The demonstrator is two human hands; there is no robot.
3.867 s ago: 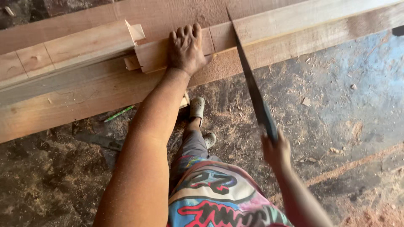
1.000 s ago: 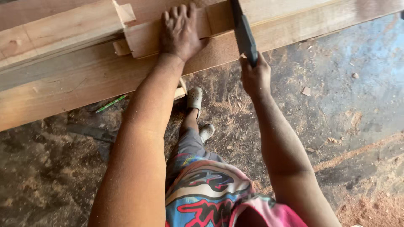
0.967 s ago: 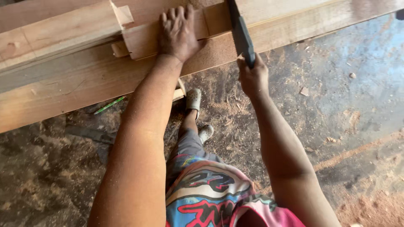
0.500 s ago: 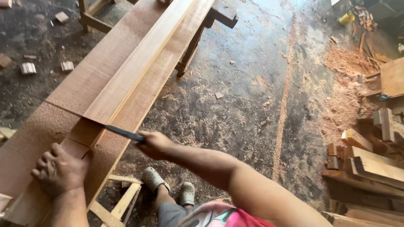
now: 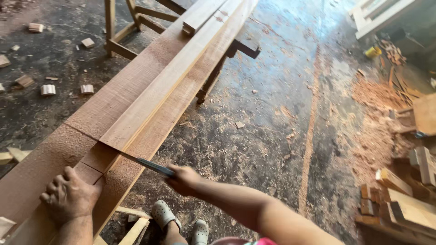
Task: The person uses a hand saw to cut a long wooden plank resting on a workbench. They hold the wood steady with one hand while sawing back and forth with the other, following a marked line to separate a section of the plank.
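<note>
My left hand [image 5: 69,196] lies flat with spread fingers on the near end of a narrow wooden plank [image 5: 150,97], pressing it onto a long stack of wider planks [image 5: 118,97]. My right hand [image 5: 184,178] grips the handle of a hand saw [image 5: 143,162]. Its blade runs left into a cut across the narrow plank, just beyond my left hand's fingers. The blade's far tip is hidden in the cut.
The planks rest on wooden trestles [image 5: 119,27] and run away to the upper right. Small wood offcuts [image 5: 47,89] lie on the dark floor at left. Sawdust piles [image 5: 377,95] and stacked wood pieces [image 5: 399,195] are at right. My sandalled feet [image 5: 179,222] stand below.
The camera has swung from looking straight down at the cut to looking along the planks. Both hands stay on plank and saw, with the saw drawn back toward me.
</note>
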